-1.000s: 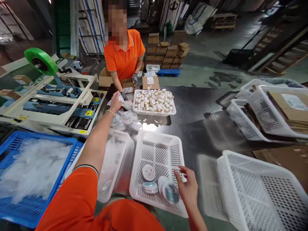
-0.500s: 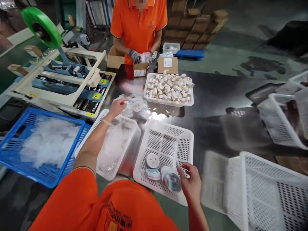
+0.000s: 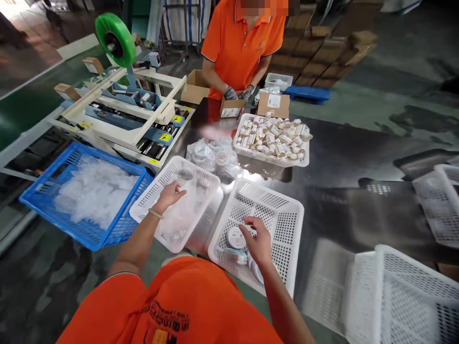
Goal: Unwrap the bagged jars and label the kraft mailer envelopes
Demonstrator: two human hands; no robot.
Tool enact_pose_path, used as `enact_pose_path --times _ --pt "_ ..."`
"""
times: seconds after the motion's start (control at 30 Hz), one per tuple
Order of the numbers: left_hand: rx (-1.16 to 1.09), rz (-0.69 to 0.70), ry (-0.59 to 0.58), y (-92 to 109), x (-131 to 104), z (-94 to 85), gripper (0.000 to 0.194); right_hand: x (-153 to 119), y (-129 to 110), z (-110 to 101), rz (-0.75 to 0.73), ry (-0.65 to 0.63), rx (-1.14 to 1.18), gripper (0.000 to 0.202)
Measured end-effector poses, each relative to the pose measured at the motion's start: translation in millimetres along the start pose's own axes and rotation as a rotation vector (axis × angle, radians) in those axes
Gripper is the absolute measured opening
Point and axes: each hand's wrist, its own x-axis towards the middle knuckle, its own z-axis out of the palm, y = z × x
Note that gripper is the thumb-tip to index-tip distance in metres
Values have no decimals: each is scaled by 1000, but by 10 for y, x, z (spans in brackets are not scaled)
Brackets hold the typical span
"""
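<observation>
My left hand (image 3: 171, 195) hovers over a white basket (image 3: 138, 210) that holds crumpled clear plastic bags (image 3: 181, 215). Its thumb and fingers are a little apart, and no held thing shows. Over a second white basket (image 3: 296, 239), my right hand (image 3: 258, 239) is half curled, with a gap between thumb and fingers. Just beside its fingertips lies a round white-topped container (image 3: 236, 237). More round flat containers (image 3: 234, 256) lie nearer me, some partly covered by my right hand and wrist.
Bagged round containers (image 3: 215, 155) lie beyond the baskets. Behind stands a white tray of small bottles (image 3: 272, 136). A gloved co-worker (image 3: 244, 52) handles a small carton (image 3: 231, 109). A blue crate (image 3: 95, 243) and taping machine (image 3: 132, 119) are left; an empty-looking white basket (image 3: 412, 296) is right.
My left hand has drawn back from the bagged containers to above the bags basket. My right hand has moved left, over the round containers. The view has shifted, and the co-worker's pink bundle no longer shows.
</observation>
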Motion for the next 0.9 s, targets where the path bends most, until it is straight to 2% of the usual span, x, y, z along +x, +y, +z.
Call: enact_pose_path --times 0.07,0.1,0.17,0.23,0.3,0.37,0.43,0.53,0.6,0.63,0.73,0.8,0.83,0.9 --pt "-110 184 68 -151 -166 -124 31 48 -78 323 -31 -148 33 23" --pt "-125 274 62 -229 -270 -155 38 70 -129 526 -52 -239 50 21" --pt "-74 377 -47 -362 -491 -116 68 108 -248 960 -101 -396 66 23" --pt "11 347 -155 -446 -668 55 101 140 -365 1325 -135 -475 67 25" --pt "49 242 -166 -481 -746 301 118 179 -451 1511 -132 -489 108 17" --pt "34 158 -123 -491 -726 543 117 245 -491 1477 -77 -441 220 23" --pt "56 119 -107 -500 -661 720 105 344 -491 1271 24 -312 356 27" --pt "221 82 -205 -521 -600 799 90 495 -441 865 170 -99 508 35" --pt "306 82 -285 -518 -596 701 87 532 -386 655 226 -15 564 40" --pt "325 80 -283 -500 -594 610 80 526 -356 582 243 18 584 42" --pt "256 121 -110 -312 -568 263 45 441 -282 471 280 134 630 48" --pt "-1 231 -8 -37 -555 104 33 367 -258 440 294 200 663 51" --pt "-181 285 -20 141 -563 81 30 331 -254 425 300 211 677 50" --pt "-534 314 -139 534 -611 162 23 263 -252 388 300 192 676 47"
